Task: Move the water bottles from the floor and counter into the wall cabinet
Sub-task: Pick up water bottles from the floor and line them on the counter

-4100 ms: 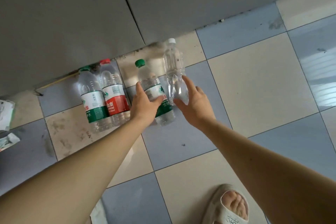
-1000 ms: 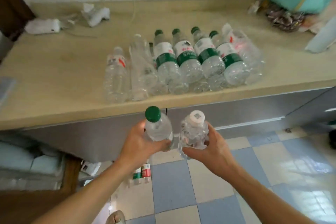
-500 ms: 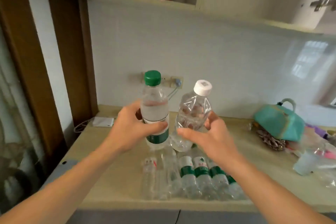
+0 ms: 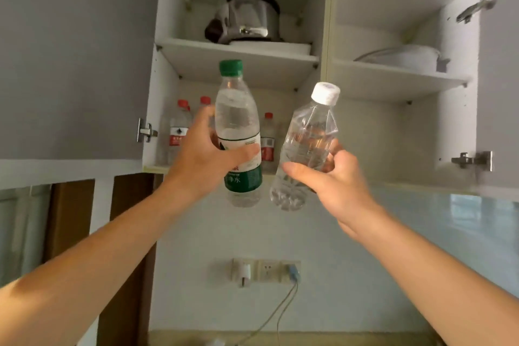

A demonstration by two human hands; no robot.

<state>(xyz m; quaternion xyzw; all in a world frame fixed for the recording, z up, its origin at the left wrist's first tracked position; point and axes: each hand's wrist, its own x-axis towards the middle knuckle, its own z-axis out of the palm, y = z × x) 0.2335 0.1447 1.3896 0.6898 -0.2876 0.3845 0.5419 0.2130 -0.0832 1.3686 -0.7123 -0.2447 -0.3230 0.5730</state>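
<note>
Up at the open wall cabinet (image 4: pixel 325 22), both bottles now hang in front of the lower left shelf instead of over the table as half a second ago: the left hand (image 4: pixel 202 160) has its fingers wrapped round the green-capped bottle (image 4: pixel 238 126), and at its 3 o'clock the right hand (image 4: pixel 331 174) holds the tilted white-capped bottle (image 4: pixel 309 137). Red-capped bottles (image 4: pixel 266 137) already stand inside, so only the setting-down seems left for this pair.

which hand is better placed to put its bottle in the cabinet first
Probably the left hand: its green-capped bottle is upright, directly before the lower-left shelf with the red-capped bottles. The right hand holds a tilted white-capped bottle.
</note>
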